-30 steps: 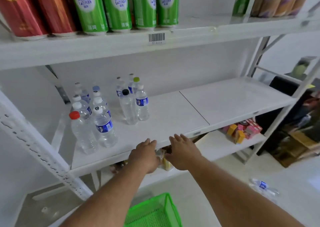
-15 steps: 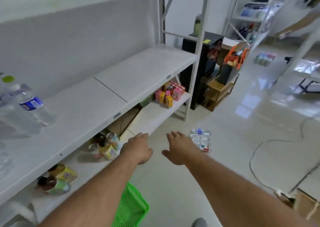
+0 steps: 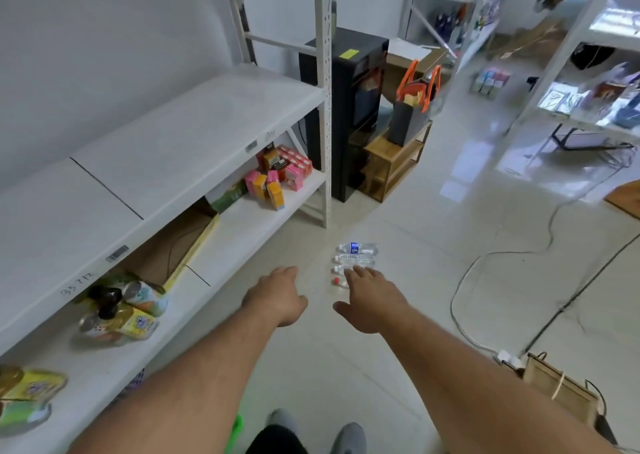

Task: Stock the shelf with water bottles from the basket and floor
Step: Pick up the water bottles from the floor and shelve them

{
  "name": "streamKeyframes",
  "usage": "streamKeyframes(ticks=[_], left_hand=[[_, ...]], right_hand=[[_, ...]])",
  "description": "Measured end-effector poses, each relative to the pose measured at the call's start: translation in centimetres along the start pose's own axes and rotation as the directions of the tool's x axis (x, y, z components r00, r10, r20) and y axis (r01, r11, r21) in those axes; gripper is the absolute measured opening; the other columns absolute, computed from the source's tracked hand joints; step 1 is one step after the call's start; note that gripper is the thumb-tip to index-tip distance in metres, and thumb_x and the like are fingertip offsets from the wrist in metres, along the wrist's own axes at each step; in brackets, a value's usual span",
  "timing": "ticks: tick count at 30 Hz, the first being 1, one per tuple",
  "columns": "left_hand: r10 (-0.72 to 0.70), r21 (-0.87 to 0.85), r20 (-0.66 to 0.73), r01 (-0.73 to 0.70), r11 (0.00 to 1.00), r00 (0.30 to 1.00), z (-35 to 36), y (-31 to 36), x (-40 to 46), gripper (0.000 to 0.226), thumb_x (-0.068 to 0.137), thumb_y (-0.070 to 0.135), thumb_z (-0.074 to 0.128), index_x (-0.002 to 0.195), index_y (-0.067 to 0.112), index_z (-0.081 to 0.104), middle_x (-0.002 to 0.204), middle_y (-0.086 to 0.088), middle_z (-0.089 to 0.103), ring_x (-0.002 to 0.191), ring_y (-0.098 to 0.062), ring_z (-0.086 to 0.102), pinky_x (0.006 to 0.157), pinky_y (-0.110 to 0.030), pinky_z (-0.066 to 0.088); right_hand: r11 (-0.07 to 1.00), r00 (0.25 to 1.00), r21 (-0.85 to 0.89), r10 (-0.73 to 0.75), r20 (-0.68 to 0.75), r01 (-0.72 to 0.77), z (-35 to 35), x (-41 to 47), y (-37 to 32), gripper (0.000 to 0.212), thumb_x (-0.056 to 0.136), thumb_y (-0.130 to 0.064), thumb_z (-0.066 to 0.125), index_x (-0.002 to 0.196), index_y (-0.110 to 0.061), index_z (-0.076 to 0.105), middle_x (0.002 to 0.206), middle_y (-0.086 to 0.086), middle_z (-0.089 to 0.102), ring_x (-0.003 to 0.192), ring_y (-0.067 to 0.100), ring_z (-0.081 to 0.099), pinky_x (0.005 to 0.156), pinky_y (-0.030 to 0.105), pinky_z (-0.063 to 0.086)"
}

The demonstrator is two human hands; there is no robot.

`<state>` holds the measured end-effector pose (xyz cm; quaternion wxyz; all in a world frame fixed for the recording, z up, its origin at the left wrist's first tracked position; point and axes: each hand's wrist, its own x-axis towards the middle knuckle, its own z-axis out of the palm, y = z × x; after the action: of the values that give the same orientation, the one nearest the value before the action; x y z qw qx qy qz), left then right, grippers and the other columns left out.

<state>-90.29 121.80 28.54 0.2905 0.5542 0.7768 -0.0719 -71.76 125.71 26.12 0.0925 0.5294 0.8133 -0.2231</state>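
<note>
Four or so water bottles [image 3: 356,258] lie on their sides in a tight row on the floor [image 3: 433,280], just off the end post of the shelf [image 3: 194,131]; count uncertain, since the right hand [image 3: 372,301] covers the nearest one. Both hands empty. Right hand: fingers extended, loosely spread, reaching towards the row, apparently above it, not touching. Left hand [image 3: 278,296]: relaxed, fingers lightly bent, holding nothing, between shelf edge and bottles.

Step judged: fetch bottles from the floor. Advice: take them by the body, one per hand, fingers wrapped round the middle; smooth round plastic may roll if nudged from the side. Lifting from the near end first should avoid scattering the row. Cable [image 3: 464,280] lies to the right; keep feet off it. Middle shelf board has bare room for standing them upright.
</note>
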Motion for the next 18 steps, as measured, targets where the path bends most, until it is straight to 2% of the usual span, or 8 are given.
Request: streamKeyframes(ticks=[8,12,18], left_hand=[[-0.002,0.012,0.038,0.002,1.0,0.999,-0.6,4.4,6.9,0.073,0.091,0.042,0.05,0.155,0.026,0.02,0.161,0.002,0.022,0.141,-0.027,0.032,0.11,-0.043,0.036],[0.003,-0.028,0.037,-0.002,1.0,0.999,-0.7,6.9,11.9,0.074,0.09,0.043,0.052,0.155,0.027,0.02,0.161,0.002,0.023,0.141,-0.027,0.033,0.11,-0.042,0.037],[-0.015,-0.135,0.026,0.018,0.991,1.0,-2.2,10.8,20.8,0.075,0.088,0.044,0.057,0.153,0.029,0.024,0.159,0.004,0.028,0.137,-0.026,0.039,0.104,-0.04,0.039]], right_hand=[[0.997,0.998,0.053,0.06,0.023,-0.062,-1.9,4.3,6.6,0.071,0.092,-0.055,0.053,0.149,-0.018,0.033,0.155,0.002,0.036,0.143,0.027,0.03,0.113,0.042,0.035],[0.996,0.998,0.049,0.067,0.013,-0.068,-3.8,8.1,10.1,0.066,0.09,-0.056,0.052,0.146,-0.024,0.038,0.149,0.0,0.044,0.137,0.025,0.038,0.111,0.041,0.037],[0.996,0.997,-0.052,0.07,0.041,-0.068,-8.3,16.6,13.8,0.071,0.092,-0.053,0.055,0.15,-0.02,0.031,0.155,0.002,0.036,0.142,0.026,0.032,0.112,0.04,0.033]])
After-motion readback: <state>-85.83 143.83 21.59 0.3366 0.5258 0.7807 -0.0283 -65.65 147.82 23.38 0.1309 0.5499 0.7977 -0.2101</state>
